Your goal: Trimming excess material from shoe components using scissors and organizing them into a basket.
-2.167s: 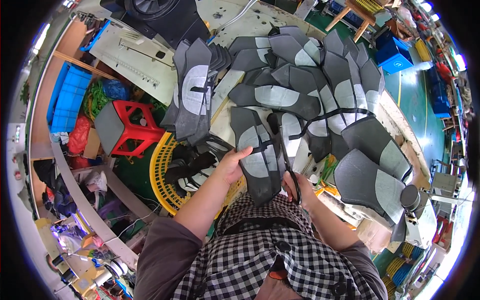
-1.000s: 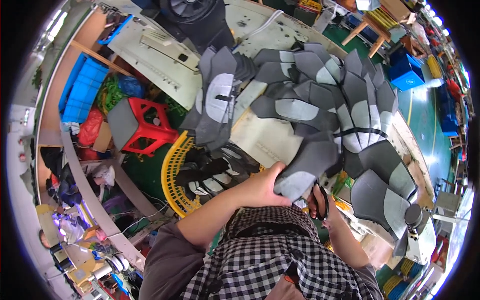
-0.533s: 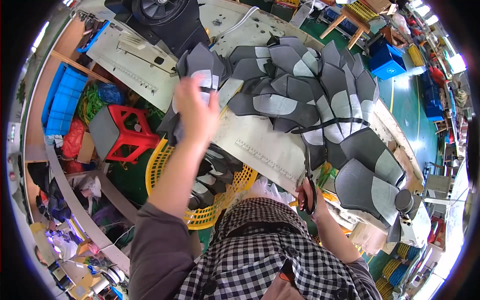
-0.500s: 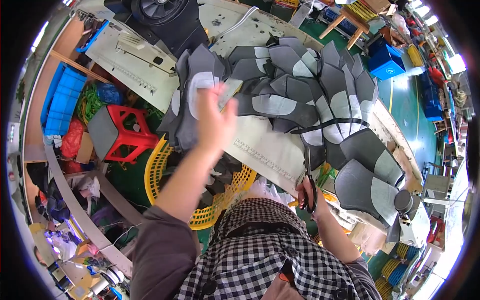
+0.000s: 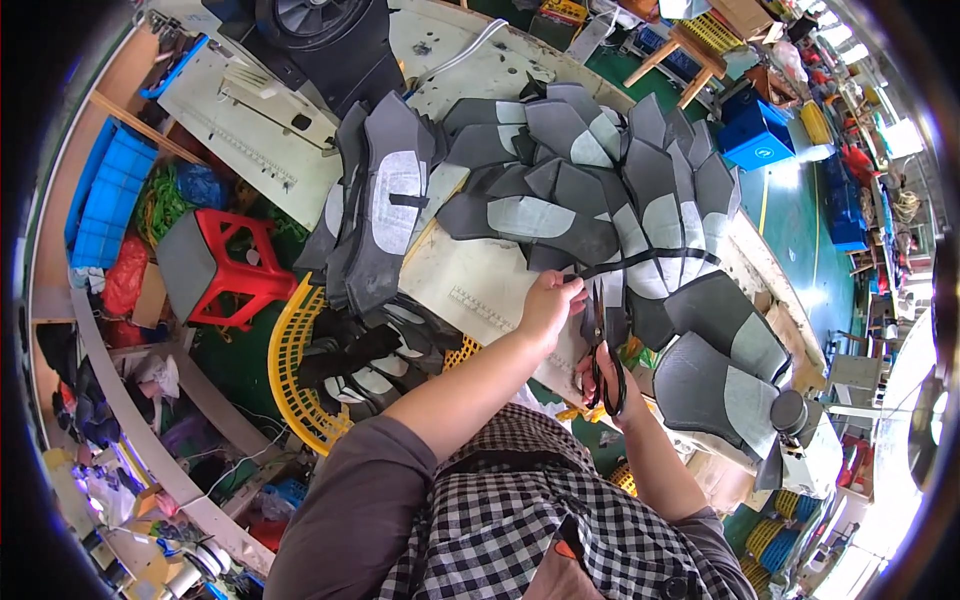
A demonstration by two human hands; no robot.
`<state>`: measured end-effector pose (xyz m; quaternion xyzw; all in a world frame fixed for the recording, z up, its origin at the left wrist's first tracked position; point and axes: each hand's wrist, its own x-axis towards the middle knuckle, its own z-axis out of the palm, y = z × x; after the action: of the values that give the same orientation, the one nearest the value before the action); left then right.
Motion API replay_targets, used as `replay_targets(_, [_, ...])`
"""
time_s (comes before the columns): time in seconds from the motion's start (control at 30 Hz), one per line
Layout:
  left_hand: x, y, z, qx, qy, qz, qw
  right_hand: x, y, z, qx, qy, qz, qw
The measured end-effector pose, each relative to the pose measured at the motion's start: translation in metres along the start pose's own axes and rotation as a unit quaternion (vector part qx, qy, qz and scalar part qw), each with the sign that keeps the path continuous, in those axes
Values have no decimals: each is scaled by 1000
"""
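My left hand (image 5: 546, 312) is closed, fingertips pinching the end of a thin black strap (image 5: 650, 258). The strap runs right across several curved dark grey pieces with pale grey patches (image 5: 662, 220). In my right hand (image 5: 630, 398) is a pair of black-handled scissors (image 5: 612, 385), its blades pointing away from me, just right of my left fingertips and close below the strap. A stack of similar grey pieces (image 5: 398, 195) lies at the left, a short black strip across the top one's pale patch. More pieces (image 5: 715, 385) overlap at the near right.
Below the table's near edge stands a yellow basket (image 5: 285, 385) with dark pieces inside. A red and grey stool (image 5: 225, 268) is at the left. A black machine housing (image 5: 330, 50) stands on the white table (image 5: 455, 285) at the far left. Blue bins (image 5: 755, 135) sit beyond at the right.
My left hand has moved right, from above the left stack to the strap's end, and now pinches it. The scissors in my right hand have stayed near the same spot.
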<state>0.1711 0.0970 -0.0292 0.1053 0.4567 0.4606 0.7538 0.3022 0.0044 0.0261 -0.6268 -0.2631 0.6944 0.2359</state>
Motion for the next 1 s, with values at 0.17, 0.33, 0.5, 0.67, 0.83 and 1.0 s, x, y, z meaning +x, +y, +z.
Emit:
replay_targets(0.17, [-5, 2, 0, 57, 12, 43, 997, -1, -6, 2, -2, -2, -19, 1000])
replay_targets(0.33, [-9, 5, 0, 19, -9, 46, 999, 5, -3, -4, -14, -44, -35, 998])
replay_targets(0.5, [-19, 13, 1, 10, -15, 0, 1000, 7, -6, -2, 70, -76, -14, 995])
replay_targets(0.67, [-20, 12, -3, -14, -6, 5, 1000, 7, 2, 9, 154, -84, -2, 984])
replay_targets(0.83, [-37, 24, -34, 250, -164, 17, 954, -6, 17, 33, 21, 53, -208, 976])
replay_targets(1.0, [-59, 29, -49, 360, -286, 19, 888, -8, 4, 45, 98, 135, -259, 951])
